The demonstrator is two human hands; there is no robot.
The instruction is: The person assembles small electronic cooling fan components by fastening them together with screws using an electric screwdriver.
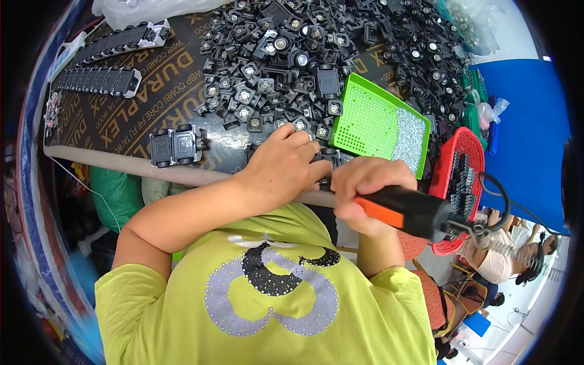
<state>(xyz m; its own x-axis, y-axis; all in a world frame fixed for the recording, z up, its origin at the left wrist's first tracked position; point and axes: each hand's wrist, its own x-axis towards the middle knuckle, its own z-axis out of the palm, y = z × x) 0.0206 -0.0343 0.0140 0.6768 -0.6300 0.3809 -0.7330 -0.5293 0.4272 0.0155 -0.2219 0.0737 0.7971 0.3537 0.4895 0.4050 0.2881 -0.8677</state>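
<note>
My right hand (371, 185) is wrapped round a black electric screwdriver (407, 210) with an orange panel; its cord and a coiled spring trail off to the right. The screwdriver's tip is hidden behind my hand. Close beside it, my left hand (283, 161) bends over the table's near edge, fingers curled down on a black toy car chassis (329, 156) that is mostly covered. To the left, a pair of wheeled black and silver toy chassis (176, 146) sits side by side on the table.
A large heap of black wheeled toy parts (274, 67) covers the back of the table. A green perforated tray (365, 115) holds small silver screws (409, 137). Rows of chassis (100, 82) stand at the far left. At right, a red basket (477, 143) contains black parts. Other people sit beyond.
</note>
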